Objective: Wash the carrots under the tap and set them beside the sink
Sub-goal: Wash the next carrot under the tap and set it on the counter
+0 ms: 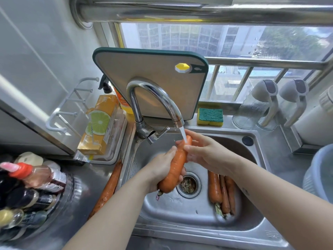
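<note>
A fat orange carrot (177,166) tilts over the middle of the steel sink (198,230), its tip up in the stream from the curved tap (155,98). The left hand (162,168) grips its lower half and the right hand (203,152) its tip. 3 thinner carrots (223,192) lie side by side along the basin's right wall, tops toward the near edge. 1 long carrot (110,186) lies just outside the sink's left rim.

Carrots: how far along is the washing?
Done, it seems: one carrot lies on the counter left of the sink. In hand: the left hand and right hand hold a second carrot under the running tap. Left: three carrots lie in the sink, right of the drain.
</note>
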`<state>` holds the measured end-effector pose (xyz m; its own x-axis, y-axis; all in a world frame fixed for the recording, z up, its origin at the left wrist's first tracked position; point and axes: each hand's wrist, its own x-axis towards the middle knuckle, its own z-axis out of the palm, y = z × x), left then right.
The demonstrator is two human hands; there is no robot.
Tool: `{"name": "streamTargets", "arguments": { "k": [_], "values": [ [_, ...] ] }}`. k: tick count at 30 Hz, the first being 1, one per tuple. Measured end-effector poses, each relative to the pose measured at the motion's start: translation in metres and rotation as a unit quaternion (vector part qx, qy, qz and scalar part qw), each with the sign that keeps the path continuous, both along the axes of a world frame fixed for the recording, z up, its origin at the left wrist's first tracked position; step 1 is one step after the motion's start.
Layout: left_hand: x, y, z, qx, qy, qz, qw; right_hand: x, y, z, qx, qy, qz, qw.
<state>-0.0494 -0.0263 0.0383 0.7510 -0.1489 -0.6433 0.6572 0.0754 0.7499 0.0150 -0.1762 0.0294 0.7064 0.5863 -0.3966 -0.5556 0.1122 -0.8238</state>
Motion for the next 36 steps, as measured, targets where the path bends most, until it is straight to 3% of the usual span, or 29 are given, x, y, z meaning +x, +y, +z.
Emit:
{"name": "streamTargets", "arguments": {
  "k": [3, 7, 11, 13, 17, 20, 25, 31, 36],
  "values": [
    [0.000, 0.000, 0.002, -0.010, 0.008, -0.002, 1.000, -0.001, -0.001, 0.003, -0.022, -0.023, 0.015, 0.999],
    [0.002, -0.006, 0.002, 0.044, -0.015, -0.005, 0.999, -0.004, 0.008, -0.002, -0.114, -0.094, -0.047, 0.988],
    [0.001, 0.005, 0.006, -0.022, 0.014, -0.018, 1.000, 0.003, -0.002, 0.006, 0.000, 0.021, 0.012, 1.000],
    [0.002, 0.005, 0.007, -0.032, 0.017, -0.012, 0.999, 0.004, -0.002, 0.008, 0.009, 0.034, 0.013, 0.999],
    [0.006, -0.005, 0.006, 0.035, -0.012, -0.002, 0.999, -0.003, 0.013, 0.001, -0.132, -0.091, -0.073, 0.984],
    [0.008, -0.006, 0.009, -0.018, 0.014, 0.023, 0.999, -0.009, 0.014, -0.001, -0.195, -0.192, -0.046, 0.961],
    [0.008, -0.008, 0.012, -0.091, 0.039, 0.040, 0.994, -0.009, 0.003, 0.004, -0.174, -0.189, 0.013, 0.966],
    [-0.001, -0.007, 0.009, -0.143, -0.016, 0.035, 0.989, 0.002, 0.008, 0.002, -0.128, -0.147, -0.098, 0.976],
    [-0.002, -0.011, 0.007, -0.027, -0.104, -0.014, 0.994, 0.001, 0.018, -0.001, -0.087, -0.101, -0.116, 0.984]
  ]
}}
